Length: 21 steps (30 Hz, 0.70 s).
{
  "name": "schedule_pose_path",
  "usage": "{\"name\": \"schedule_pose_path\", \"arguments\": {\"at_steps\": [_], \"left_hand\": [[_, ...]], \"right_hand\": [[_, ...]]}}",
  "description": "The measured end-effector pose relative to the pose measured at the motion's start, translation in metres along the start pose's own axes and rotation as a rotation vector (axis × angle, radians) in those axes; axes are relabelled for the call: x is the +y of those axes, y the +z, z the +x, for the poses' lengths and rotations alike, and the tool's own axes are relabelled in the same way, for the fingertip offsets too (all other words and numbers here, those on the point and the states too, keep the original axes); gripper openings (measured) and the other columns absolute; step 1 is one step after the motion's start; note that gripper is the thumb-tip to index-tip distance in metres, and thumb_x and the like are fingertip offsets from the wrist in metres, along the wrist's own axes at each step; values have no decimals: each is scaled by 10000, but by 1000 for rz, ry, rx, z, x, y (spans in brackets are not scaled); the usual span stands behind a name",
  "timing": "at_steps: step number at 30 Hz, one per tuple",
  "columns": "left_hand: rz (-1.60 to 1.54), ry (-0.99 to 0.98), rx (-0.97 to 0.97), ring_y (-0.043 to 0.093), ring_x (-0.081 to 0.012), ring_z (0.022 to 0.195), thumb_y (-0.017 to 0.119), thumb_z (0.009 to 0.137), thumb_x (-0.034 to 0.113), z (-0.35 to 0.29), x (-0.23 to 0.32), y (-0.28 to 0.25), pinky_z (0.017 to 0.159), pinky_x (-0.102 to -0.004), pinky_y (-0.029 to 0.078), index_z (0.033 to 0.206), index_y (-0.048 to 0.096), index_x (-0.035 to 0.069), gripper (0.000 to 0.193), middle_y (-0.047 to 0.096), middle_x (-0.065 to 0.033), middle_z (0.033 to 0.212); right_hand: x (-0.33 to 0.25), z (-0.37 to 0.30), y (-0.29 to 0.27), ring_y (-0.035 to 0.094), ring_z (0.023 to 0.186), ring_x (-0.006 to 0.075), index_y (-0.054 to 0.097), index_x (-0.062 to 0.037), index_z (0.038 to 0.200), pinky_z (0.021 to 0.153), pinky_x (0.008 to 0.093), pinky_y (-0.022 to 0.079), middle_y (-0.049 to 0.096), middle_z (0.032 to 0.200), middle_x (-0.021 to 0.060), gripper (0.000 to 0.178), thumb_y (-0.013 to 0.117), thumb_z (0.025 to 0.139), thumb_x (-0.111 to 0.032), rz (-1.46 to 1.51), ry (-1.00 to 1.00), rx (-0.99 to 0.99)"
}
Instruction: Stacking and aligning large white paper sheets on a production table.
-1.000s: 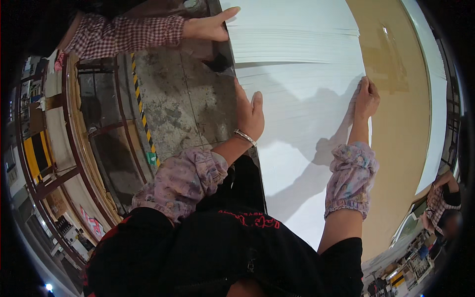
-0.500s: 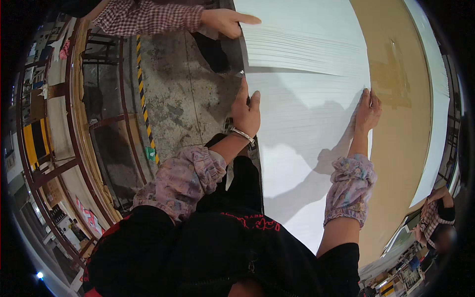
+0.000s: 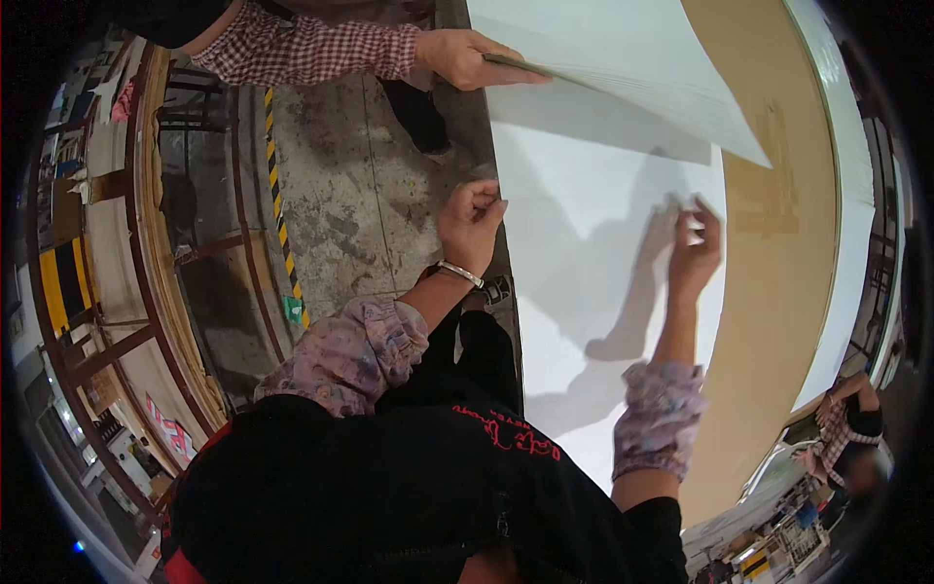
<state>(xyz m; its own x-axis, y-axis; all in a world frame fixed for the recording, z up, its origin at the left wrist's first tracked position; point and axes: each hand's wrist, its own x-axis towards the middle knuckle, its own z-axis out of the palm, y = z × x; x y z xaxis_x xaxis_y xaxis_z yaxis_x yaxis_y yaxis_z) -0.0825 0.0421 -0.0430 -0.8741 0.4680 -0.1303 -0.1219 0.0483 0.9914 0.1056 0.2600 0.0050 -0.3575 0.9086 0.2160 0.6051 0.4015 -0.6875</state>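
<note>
A large white sheet (image 3: 564, 311) lies flat in front of me. My left hand (image 3: 471, 229) is at its left edge with fingers curled in toward the thumb; whether they pinch the sheet's edge is hidden. My right hand (image 3: 697, 248) hovers over the sheet near its right edge, thumb and fingers bent into a ring with nothing visible in it. Farther away, a co-worker's hand (image 3: 465, 58) grips the left edge of lifted white sheets (image 3: 632, 39). Their near edge is raised, and one corner points over the brown board to the right.
Brown cardboard (image 3: 769, 292) with a taped patch runs along the right of the white sheet, with another white panel (image 3: 856, 214) beyond it. A dark red metal rack (image 3: 136, 224) stands at left. Yellow-black tape (image 3: 280, 214) crosses the concrete floor. Another person (image 3: 848, 428) appears far right.
The upper white sheets, earlier lying with fanned edges, are now lifted by the co-worker's hand. Both my hands have come nearer and curled; the right has left the sheet's right edge.
</note>
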Motion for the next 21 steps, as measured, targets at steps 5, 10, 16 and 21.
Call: {"name": "schedule_pose_path", "arguments": {"at_steps": [5, 10, 16, 21], "left_hand": [[-95, -128, -71, 563, -68, 751, 645, 763, -38, 5, 6, 1, 660, -200, 465, 925, 575, 15, 184, 588, -8, 859], [-105, -106, -184, 553, -66, 787, 653, 771, -8, 2, 12, 1, 675, -204, 464, 934, 574, -8, 181, 547, -9, 893], [-69, -85, -270, 541, -86, 821, 674, 771, 26, 5, 22, 4, 689, -218, 465, 959, 580, -21, 215, 507, -26, 953], [11, -14, -269, 542, -103, 795, 666, 777, 23, 7, 16, 6, 711, -232, 458, 978, 595, -15, 217, 513, -30, 949]], "right_hand": [[-62, -48, 25, 563, 776, 87, 635, -3, 1016, 721, 215, 461, 641, 926, 38, 169, 573, 863, -38, 353, 170, -382], [-55, -51, 33, 532, 736, 77, 629, 27, 1012, 682, 206, 446, 641, 892, 36, 181, 575, 871, -72, 571, 312, -316], [-67, -41, 23, 593, 741, 105, 622, 31, 1042, 677, 225, 478, 657, 856, 77, 229, 581, 875, -120, 598, 494, -413], [-90, -56, 27, 632, 756, 155, 575, 72, 1089, 655, 251, 515, 654, 905, 140, 258, 546, 893, -93, 827, 544, -540]]}}
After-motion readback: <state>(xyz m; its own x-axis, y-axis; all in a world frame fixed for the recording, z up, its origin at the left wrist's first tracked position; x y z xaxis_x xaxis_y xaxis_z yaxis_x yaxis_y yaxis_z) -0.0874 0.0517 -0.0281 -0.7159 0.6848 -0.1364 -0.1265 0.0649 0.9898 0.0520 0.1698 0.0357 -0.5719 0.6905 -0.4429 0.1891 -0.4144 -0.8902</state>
